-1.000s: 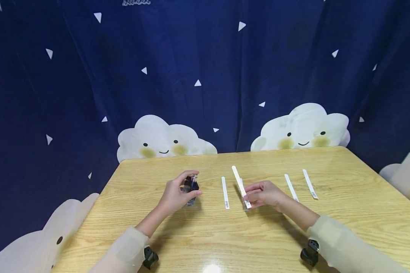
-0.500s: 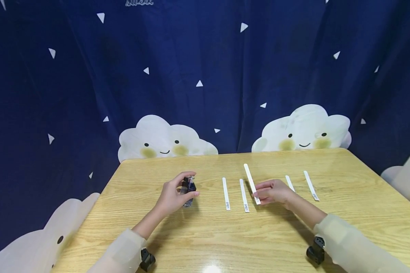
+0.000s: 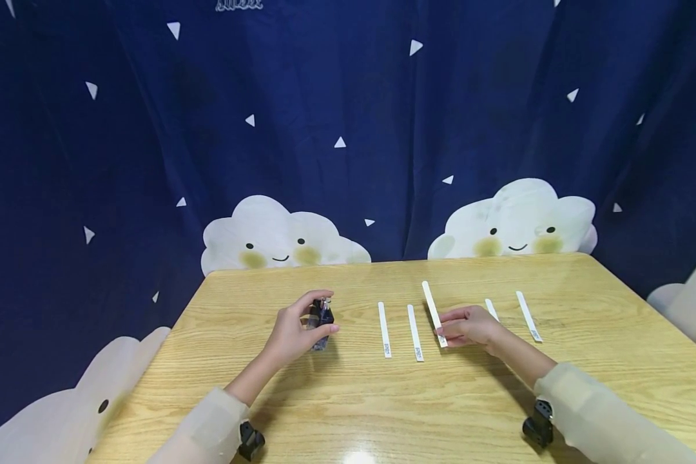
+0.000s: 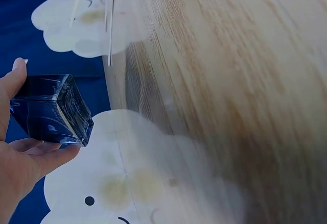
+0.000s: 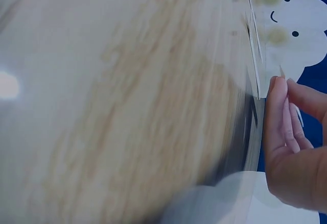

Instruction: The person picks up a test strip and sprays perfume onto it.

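Observation:
My left hand [image 3: 328, 312] grips a small dark blue glass bottle [image 3: 320, 320] just above the wooden table [image 3: 348, 399]; in the left wrist view the bottle [image 4: 51, 109] sits between thumb and fingers [image 4: 20, 152]. My right hand [image 3: 441, 324] pinches the near end of a white paper strip [image 3: 430, 299], which points away toward the curtain. This strip lies just right of two other strips [image 3: 385, 328] [image 3: 414, 332] that rest flat on the table. The right wrist view shows my fingers [image 5: 278, 122] at the table edge, blurred.
Two more white strips lie to the right, one [image 3: 490, 307] partly behind my right hand, the other [image 3: 528, 316] further out. A dark blue curtain [image 3: 348, 129] with white clouds closes off the back and sides.
My right hand has carried its strip to the right and lowered it, uncovering the second strip on the table. The left hand and bottle have barely moved.

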A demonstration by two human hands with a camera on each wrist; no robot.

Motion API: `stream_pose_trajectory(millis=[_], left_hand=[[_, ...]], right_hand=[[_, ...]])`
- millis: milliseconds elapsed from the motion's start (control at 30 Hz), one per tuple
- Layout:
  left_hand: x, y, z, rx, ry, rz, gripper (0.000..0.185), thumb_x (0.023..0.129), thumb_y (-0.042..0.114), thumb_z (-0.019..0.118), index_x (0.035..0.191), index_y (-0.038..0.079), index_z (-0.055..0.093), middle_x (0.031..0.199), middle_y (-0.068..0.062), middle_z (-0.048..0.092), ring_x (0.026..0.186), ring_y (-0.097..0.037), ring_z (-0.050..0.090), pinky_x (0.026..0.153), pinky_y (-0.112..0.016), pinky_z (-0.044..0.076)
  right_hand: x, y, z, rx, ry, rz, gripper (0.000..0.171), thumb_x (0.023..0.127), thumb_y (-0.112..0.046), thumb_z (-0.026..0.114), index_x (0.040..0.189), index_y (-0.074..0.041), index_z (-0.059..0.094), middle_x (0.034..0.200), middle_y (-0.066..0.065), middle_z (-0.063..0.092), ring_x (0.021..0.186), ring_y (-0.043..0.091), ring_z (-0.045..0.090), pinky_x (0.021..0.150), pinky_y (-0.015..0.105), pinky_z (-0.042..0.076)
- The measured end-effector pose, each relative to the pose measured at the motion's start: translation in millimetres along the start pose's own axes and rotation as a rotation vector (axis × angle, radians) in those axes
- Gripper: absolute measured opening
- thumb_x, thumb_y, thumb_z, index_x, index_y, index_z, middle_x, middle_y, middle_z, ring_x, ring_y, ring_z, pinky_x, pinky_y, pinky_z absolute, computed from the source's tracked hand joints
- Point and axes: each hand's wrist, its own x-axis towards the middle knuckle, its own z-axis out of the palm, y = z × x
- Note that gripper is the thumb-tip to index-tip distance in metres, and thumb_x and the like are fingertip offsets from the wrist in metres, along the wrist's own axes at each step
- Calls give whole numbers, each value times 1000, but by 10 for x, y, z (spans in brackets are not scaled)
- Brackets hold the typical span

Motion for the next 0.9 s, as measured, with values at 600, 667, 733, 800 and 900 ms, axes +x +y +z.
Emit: stream_pose_trajectory(millis=[600,667,733,800,900], left_hand=[[-15,-22,-3,22,10,38,56,77,16,81,128,24,58,129,-12,62,101,-27,67,82,-39,59],[-16,-30,-3,22,12,43,56,77,16,81,128,24,58,129,-12,62,100,-27,67,82,-39,59],[-16,-39,-2,23,12,47,56,77,16,80,128,24,58,129,-13,62,100,-27,68,82,-39,59],[-19,-45,-2,27,12,48,56,77,16,80,128,23,58,129,-12,62,100,-27,68,82,-39,59],[-23,-47,-1,32,9,37,56,77,16,81,128,23,57,129,-12,62,100,-27,67,80,-38,60]], right_hand=[[-15,61,-15,-92,65,44,41,78,3,73,113,19,58,71,0,69,61,9,67,63,27,61],[-16,62,-11,-109,67,41,41,78,3,73,112,19,58,71,1,70,62,10,68,63,28,61],[-14,63,-8,-119,72,41,40,78,3,73,112,19,59,72,2,70,62,10,68,63,28,61],[-11,61,-3,-128,79,44,40,77,2,74,111,19,59,72,2,71,61,10,68,63,28,61],[-12,55,8,-154,98,43,40,77,1,75,110,18,61,72,3,71,61,10,68,63,28,61]])
